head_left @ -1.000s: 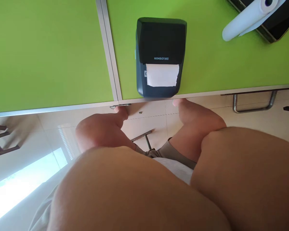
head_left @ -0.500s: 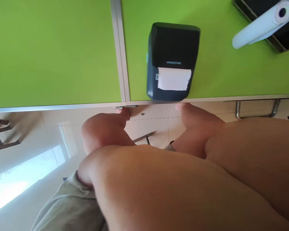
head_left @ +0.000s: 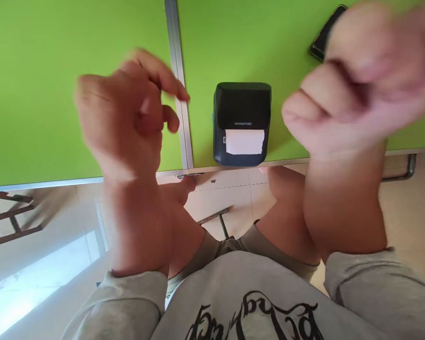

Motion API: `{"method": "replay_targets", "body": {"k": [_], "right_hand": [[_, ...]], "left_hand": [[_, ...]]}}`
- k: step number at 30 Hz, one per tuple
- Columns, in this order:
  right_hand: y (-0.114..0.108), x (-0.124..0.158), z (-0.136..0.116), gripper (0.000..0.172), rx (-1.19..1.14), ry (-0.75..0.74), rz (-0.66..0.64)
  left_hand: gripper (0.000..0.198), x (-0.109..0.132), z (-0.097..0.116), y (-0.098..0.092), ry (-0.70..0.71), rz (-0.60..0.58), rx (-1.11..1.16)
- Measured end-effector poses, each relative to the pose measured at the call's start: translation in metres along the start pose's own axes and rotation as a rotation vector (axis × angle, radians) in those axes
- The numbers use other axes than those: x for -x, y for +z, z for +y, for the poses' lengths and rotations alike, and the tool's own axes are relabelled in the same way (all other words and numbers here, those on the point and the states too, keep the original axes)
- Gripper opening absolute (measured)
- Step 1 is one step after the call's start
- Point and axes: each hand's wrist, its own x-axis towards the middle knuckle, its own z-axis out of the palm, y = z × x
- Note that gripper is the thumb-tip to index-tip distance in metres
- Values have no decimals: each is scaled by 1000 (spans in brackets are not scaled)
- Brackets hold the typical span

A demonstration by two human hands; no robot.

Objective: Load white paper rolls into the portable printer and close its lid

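Note:
A black label printer (head_left: pixel 242 106) stands on the green table, a blank white label strip (head_left: pixel 244 141) sticking out of its front. Left of it, my left hand (head_left: pixel 127 104) is raised over the table, its index finger and thumb apart, the other fingers curled, nothing between them. My right hand (head_left: pixel 361 80) is up on the printer's right with its fingers folded into a fist, blurred at the top; I see nothing in it. Behind that hand a black phone-like slab (head_left: pixel 325 35) is partly covered. Neither hand touches the printer.
A metal seam strip (head_left: pixel 179 80) divides the green tabletop (head_left: pixel 38 47) left of the printer. The table's front edge runs close before my bare legs. On the floor are metal legs (head_left: pixel 12 222) at the left and a metal bar (head_left: pixel 409 167) at the right.
Both forearms, earlier crossing low in front of the camera, are now raised and apart, with both hands in sight. The printer appears lower in view. The white cylinder at upper right no longer shows.

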Motion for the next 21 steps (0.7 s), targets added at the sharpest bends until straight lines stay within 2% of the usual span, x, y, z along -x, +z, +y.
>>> {"method": "replay_targets", "body": {"k": [2,3,4,5,7,10,12,13,14,16,19,21], "right_hand": [[15,-3,7,55,-199,-58,200],[24,-4,12,51,-303,-103,293],[32,-4,18,45,-375,-143,349],[38,-4,24,39,-403,-164,359],[44,-4,35,28,-300,-167,299],[42,-3,44,24,-27,-163,217],[39,-3,45,23,53,-165,154],[38,-3,44,22,60,-156,125],[38,-3,42,22,60,-145,108],[38,-4,40,21,67,-133,102],[40,-4,38,20,93,-125,84],[40,-4,37,19,118,-122,75]], "left_hand": [[52,-5,-2,10,70,66,391],[44,-5,-1,15,33,53,465],[48,-5,-1,19,19,98,453],[53,-5,0,22,-9,128,405],[60,-4,0,28,-4,163,348],[54,-5,-8,34,-23,93,347],[37,-7,-17,34,-41,-9,341],[32,-8,-22,32,-24,-77,325],[36,-9,-26,30,9,-159,302],[53,-10,-29,21,50,-374,206],[84,-12,-22,9,-45,-639,109],[113,-12,-13,5,-112,-745,33]]}}
